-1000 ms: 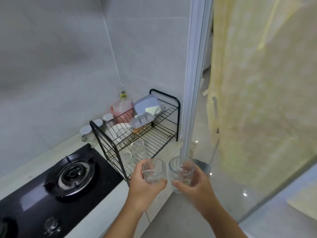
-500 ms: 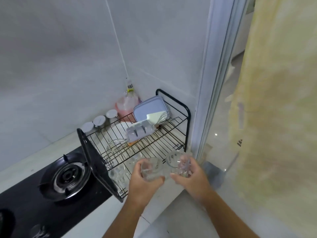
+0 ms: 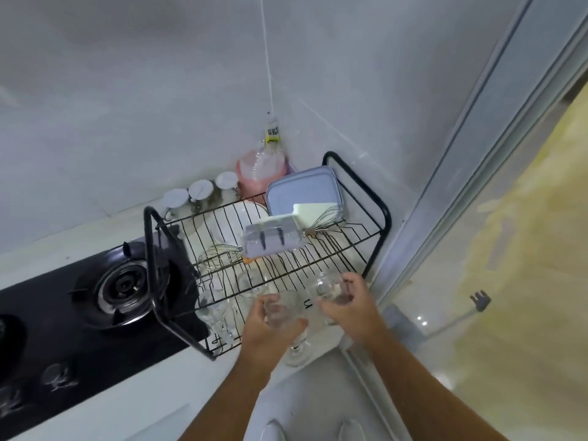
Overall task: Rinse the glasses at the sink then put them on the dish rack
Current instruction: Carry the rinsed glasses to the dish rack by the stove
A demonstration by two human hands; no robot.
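My left hand grips a clear ribbed glass, and my right hand grips a second clear glass. Both glasses are held side by side over the front edge of the black wire dish rack. Several clear glasses stand on the rack's lower level at the front left. Another clear glass stands on the counter below my left hand. The sink is out of view.
The rack's upper shelf holds a grey tray, two whisks, white plates and a blue lid. A pink bottle and lidded jars stand behind. A black gas hob is left; a glass door right.
I have stepped closer to the rack and look down more steeply. Both hands have carried the glasses forward and down to the rack's front edge.
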